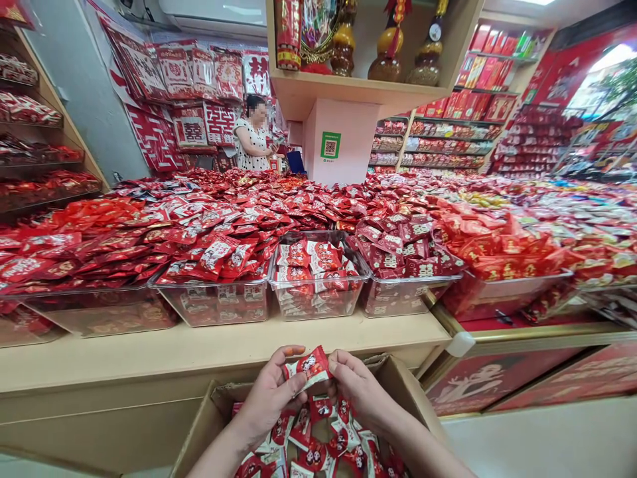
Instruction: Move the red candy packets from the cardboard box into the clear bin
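Observation:
Above an open cardboard box (423,405), a red and white wrapped candy packet (312,366) is held between both hands. My left hand (271,392) has its thumb across the packet's front and its fingers behind it. The fingertips of my right hand (355,382) pinch the packet's right end. Inside the box below lie several similar red and white packets (318,457). A clear plastic bin (318,299) of matching packets, stacked in rows, stands on the counter just beyond my hands.
More clear bins (223,302) heaped with red packets line the wooden counter (149,355). Dark red packets (403,245) fill the bin to the right. A shelf (358,83) with bottles overhangs the middle. A person (251,143) stands at the back left.

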`<state>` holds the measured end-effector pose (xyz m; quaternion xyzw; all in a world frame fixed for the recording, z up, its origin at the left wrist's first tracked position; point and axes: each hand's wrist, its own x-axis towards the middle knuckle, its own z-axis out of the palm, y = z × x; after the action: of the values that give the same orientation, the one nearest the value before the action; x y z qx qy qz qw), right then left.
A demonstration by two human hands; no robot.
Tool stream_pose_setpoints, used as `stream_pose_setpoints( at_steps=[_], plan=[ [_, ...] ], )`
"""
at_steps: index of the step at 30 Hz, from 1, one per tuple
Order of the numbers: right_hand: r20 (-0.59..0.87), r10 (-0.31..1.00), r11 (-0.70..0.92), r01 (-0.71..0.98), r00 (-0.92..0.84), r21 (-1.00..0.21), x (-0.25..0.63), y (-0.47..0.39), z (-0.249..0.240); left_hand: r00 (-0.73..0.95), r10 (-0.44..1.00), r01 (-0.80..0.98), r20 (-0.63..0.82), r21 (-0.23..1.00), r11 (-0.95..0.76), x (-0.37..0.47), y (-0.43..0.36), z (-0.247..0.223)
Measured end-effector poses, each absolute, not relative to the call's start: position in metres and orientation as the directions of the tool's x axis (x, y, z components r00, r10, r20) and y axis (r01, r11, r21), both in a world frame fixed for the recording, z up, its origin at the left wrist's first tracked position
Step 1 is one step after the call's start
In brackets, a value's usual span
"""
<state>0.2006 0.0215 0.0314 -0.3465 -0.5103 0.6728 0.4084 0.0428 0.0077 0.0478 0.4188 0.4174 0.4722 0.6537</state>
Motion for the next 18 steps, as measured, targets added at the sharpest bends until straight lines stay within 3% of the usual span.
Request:
stream_pose_setpoints(
  at_steps=[8, 12, 15, 18],
  plan=[
    [0.055, 0.910, 0.039, -0.047, -0.411, -0.998, 0.199, 0.016, 0.034, 0.280, 0.957, -0.209, -0.076, 0.968, 0.138, 0.035, 0.008, 0.034],
    [-0.044, 0.875, -0.200, -0.278, -0.483, -0.939, 0.195, 0.010, 0.041, 0.352, 0.933, -0.175, -0.074, 0.974, 0.144, 0.038, 0.005, 0.032],
    [-0.059, 0.891, -0.216, -0.308, -0.449, -0.926, 0.193, 0.012, 0.040, 0.268, 0.964, 0.012, -0.002, 1.000, -0.002, 0.041, -0.001, 0.036],
    [0.045, 0.926, 0.010, -0.095, -0.374, -0.995, 0.192, 0.014, 0.035, 0.125, 0.980, 0.317, 0.154, 0.930, -0.187, 0.043, -0.009, 0.035]
  ],
)
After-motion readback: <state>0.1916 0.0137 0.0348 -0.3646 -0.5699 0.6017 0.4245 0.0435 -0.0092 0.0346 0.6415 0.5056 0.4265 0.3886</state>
